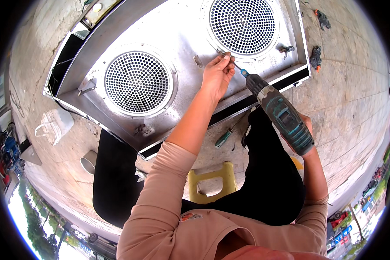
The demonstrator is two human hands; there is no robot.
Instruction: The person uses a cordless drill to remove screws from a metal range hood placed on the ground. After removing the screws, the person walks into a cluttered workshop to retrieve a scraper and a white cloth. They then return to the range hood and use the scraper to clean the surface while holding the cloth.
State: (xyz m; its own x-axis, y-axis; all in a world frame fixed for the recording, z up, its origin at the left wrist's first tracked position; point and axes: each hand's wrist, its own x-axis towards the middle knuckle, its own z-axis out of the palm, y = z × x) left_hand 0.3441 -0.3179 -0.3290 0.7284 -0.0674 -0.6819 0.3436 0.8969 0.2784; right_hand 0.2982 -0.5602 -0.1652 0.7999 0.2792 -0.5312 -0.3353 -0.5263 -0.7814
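My left hand (216, 76) pinches a small metal piece (222, 53) at the tip of the drill's long bit, beside the right round perforated grille (242, 28). My right hand (305, 123) grips a black and teal cordless drill (279, 115), angled toward the left hand and mostly covering that hand's fingers from view. The metal housing (177, 30) lies in front of me, with a second perforated grille (135, 81) at left. Small brackets (287, 50) stand on its inner surface.
Two dark gloves (322, 19) (315, 58) lie right of the housing. A screwdriver (223, 138) is on the paving between my legs, above a yellow plastic stool (210, 177). A white container (56, 125), a metal cylinder (89, 162) and cluttered equipment (11, 151) are at left.
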